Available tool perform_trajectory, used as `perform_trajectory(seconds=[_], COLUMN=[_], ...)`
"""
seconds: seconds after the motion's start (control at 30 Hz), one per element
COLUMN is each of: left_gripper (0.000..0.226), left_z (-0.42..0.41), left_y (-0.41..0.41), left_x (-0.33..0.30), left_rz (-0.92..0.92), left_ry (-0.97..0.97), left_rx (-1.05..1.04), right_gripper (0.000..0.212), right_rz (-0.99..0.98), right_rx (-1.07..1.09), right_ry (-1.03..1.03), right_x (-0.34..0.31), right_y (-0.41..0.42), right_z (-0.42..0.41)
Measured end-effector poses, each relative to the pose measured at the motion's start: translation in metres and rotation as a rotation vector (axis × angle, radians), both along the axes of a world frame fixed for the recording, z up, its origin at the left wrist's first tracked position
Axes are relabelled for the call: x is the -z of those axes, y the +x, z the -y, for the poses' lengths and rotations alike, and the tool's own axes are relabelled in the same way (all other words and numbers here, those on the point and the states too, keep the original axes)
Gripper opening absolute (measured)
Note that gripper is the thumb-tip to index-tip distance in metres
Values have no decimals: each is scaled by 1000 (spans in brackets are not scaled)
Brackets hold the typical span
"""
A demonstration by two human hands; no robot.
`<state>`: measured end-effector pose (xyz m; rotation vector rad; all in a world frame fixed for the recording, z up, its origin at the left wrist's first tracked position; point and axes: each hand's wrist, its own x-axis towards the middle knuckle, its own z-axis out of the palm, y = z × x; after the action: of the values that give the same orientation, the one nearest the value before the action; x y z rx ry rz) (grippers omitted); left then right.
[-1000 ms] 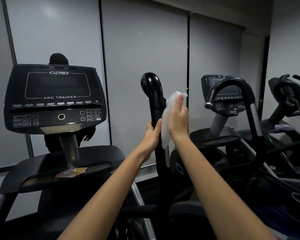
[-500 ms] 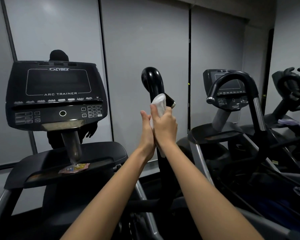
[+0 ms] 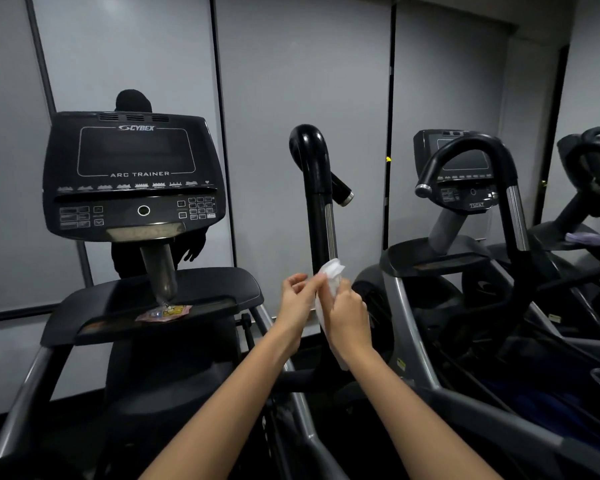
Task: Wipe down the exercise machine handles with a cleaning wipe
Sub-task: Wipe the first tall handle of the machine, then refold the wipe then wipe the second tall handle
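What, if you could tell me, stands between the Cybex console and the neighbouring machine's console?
In the head view, the upright black handle stands between the Cybex console and the neighbouring console.

Open air left of the upright handle (image 3: 317, 209); the console (image 3: 132, 174) bounds it, a neighbouring machine (image 3: 465, 216) crowds right.

The wipe (image 3: 331, 284) is mostly hidden between the left hand (image 3: 297, 304) and the right hand (image 3: 347, 315); its real shape cannot be told. The handle (image 3: 317, 202) disappears behind both hands at its lower part. The console (image 3: 134, 174) button labels are too small to read. At 3 o'clock, another machine (image 3: 593, 174) is cut by the edge.
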<state>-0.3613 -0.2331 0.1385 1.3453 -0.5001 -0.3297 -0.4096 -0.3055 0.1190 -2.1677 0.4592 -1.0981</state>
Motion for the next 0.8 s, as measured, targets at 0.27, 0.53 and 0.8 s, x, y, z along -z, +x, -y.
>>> perform_trajectory(seconds=[0.27,0.53,0.8], left_gripper=[9,62,25], left_z=[-42,-144,-265], left_y=[-24,-46,-49], left_x=[11,20,21], left_rz=[85,103,165], left_ry=[21,76,149], left_rx=[-42,79,-119], right_gripper=[30,20,36], right_rz=[-11,-158,-382], right_rx=[-109,-811,-1166], right_ry=[29,505,671], right_x=[0,-14,-13], right_y=[-44,-46,-21], right_z=[-19,-85,-162])
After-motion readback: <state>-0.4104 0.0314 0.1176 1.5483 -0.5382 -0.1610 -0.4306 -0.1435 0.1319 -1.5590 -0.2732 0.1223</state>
